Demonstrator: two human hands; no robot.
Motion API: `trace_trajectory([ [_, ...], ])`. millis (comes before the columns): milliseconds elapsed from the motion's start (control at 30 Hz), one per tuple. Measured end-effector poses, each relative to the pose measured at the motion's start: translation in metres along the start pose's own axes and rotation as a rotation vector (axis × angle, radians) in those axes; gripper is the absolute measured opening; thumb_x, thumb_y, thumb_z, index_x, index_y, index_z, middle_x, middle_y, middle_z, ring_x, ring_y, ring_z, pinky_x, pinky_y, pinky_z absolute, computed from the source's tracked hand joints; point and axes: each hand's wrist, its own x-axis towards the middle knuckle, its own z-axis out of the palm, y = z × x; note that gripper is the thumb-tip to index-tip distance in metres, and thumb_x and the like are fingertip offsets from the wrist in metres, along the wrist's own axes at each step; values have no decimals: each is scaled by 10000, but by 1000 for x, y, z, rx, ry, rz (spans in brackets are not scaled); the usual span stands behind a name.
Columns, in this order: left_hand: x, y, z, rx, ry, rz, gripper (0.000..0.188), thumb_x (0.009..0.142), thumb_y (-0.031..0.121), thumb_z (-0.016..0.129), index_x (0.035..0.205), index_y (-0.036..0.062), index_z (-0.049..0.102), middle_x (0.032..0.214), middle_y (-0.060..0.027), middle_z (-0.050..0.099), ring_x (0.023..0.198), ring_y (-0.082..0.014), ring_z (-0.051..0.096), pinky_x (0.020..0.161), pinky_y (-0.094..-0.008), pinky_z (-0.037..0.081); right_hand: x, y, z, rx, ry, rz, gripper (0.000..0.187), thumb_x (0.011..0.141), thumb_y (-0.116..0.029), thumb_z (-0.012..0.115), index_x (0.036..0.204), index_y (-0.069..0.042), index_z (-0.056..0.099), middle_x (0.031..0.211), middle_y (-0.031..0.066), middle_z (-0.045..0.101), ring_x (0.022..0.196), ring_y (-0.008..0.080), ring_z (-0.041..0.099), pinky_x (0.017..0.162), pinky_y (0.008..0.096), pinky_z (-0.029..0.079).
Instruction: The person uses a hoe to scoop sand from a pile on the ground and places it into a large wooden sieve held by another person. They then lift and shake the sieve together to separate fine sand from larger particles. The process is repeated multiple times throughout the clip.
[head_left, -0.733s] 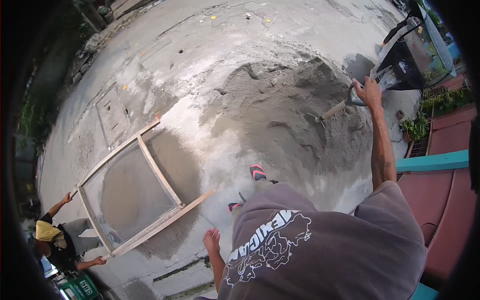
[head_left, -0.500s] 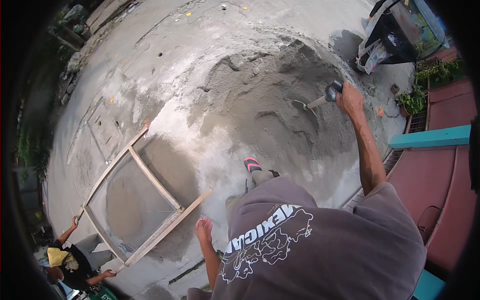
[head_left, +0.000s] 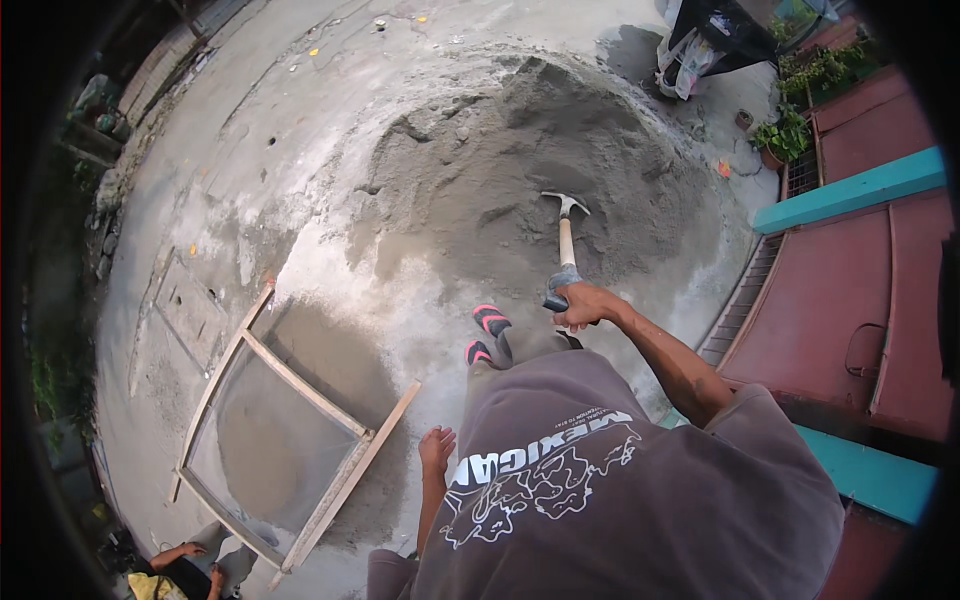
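My right hand (head_left: 585,305) is closed around the dark grip of a shovel (head_left: 566,240) with a pale wooden shaft. The top edge of its blade shows at the far end, with the rest sunk in a broad grey sand heap (head_left: 460,190). My left hand (head_left: 437,447) hangs beside my shirt, fingers loosely apart and holding nothing. Left of it lies a wooden-framed mesh screen (head_left: 285,425), with fine sand (head_left: 250,450) visible through the mesh.
A co-worker (head_left: 190,570) is at the lower left, hands apart from the screen. At the upper right stand a dark bag (head_left: 715,35) and a potted plant (head_left: 783,138). A red metal gate (head_left: 820,310) with a teal beam (head_left: 850,200) runs along the right. My shoes (head_left: 491,320) are near the heap.
My right hand has drawn the shovel grip nearer and leftward, and the shovel now points away from me. The co-worker's hands have left the screen's frame. My view has shifted.
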Motion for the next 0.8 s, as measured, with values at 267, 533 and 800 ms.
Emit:
trace_trajectory([
  [267,8,41,-32,79,52,16,269,828,190,436,1052,43,429,965,-124,557,827,-213,566,665,-302,449,-71,-64,-92,36,754,-45,384,667,-275,576,891,32,527,599,136,535,549,234,543,500,342,411],
  [533,14,103,76,197,-158,173,290,828,234,454,1035,31,444,964,-127,561,829,-199,567,680,-291,452,-231,-68,-104,1028,845,-474,195,770,-178,560,815,-17,458,537,-31,363,392,36,357,340,188,312],
  [800,-42,141,341,-161,-687,-152,540,814,441,452,1124,10,353,1070,-182,489,1041,-287,464,855,-457,389,-334,1,-72,1479,619,-872,242,813,-126,480,920,40,340,518,3,361,362,59,381,323,185,384],
])
